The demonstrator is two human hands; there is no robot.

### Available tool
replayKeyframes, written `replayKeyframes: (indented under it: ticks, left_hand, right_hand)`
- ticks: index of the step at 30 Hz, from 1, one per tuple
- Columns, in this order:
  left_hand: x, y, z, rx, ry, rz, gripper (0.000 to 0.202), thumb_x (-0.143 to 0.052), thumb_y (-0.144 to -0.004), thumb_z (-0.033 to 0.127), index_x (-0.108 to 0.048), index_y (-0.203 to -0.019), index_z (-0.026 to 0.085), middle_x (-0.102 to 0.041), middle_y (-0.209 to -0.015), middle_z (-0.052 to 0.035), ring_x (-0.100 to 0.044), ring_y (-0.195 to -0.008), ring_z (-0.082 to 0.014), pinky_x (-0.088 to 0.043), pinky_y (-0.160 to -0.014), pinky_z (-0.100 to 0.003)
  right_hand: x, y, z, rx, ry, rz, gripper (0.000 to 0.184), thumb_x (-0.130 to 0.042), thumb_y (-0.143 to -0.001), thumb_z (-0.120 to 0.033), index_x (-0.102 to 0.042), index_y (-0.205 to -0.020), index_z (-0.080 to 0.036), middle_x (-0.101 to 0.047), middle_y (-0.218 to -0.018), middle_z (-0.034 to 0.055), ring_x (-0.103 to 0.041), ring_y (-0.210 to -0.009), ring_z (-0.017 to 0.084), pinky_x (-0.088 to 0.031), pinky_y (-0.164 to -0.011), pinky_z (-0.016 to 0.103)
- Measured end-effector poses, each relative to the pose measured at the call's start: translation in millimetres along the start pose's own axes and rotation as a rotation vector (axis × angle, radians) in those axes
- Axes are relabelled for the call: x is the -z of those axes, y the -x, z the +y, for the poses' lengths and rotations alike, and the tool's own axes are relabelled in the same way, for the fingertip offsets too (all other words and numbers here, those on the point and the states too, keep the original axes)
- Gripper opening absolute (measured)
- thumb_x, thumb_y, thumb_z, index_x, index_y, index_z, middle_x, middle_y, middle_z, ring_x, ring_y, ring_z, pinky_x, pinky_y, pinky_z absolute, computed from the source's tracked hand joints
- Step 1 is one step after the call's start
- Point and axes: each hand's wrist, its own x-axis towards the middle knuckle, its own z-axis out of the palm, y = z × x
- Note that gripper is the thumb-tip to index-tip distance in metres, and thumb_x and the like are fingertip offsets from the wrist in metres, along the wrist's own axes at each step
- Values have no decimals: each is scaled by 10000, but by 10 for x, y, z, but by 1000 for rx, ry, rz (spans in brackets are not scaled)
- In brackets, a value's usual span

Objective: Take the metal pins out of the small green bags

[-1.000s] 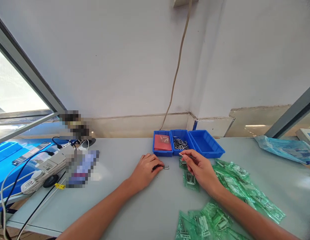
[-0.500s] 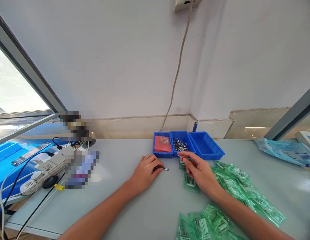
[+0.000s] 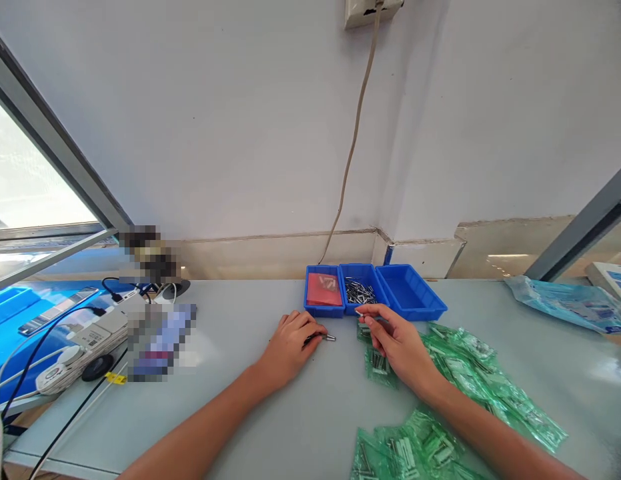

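Note:
My left hand (image 3: 293, 347) rests on the table with its fingers curled over some small metal pins (image 3: 329, 337), whose silvery ends stick out past thumb and forefinger. In a pinch between its thumb and fingertips, my right hand (image 3: 397, 340) has a small, light-coloured metal piece (image 3: 359, 312), mostly hidden. Just beyond that hand is a blue bin of loose metal pins (image 3: 360, 291). Below its fingers lies a green plastic packet (image 3: 380, 367) with metal parts inside, partly covered by the hand.
A blue bin with red packets (image 3: 324, 289) stands left of the pin bin, and another blue bin (image 3: 409, 291) right of it. More green packets (image 3: 490, 380) lie to the right and in front. Power strips and cables (image 3: 90, 337) crowd the left side.
The whole view has shifted very slightly. Both hands keep nearly the same place and grip.

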Motion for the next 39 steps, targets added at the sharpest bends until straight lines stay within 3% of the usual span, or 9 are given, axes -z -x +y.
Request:
replayKeyframes:
  ticks: [14, 39]
  left_hand:
    - [-6, 7, -19, -8, -11, 7, 179, -553, -1057, 226, -728, -1078, 255, -696, -1053, -28, -598, -971, -204, -422, -879, -370]
    - [22, -14, 22, 15, 8, -14, 207, -575, -1038, 206, -770, -1059, 271, -721, -1051, -31, -589, -991, -222, -445, -896, -386]
  right_hand:
    - [4, 14, 23, -8, -15, -28, 419, -636, -925, -566, -708, -1169, -234, -670, -901, 43, -498, -599, 141, -374, -483, 258]
    - [3, 8, 7, -9, -15, -32, 416, -648, -909, -582, -692, -1081, -206, -651, -854, 35, -499, -578, 129, -393, -488, 251]
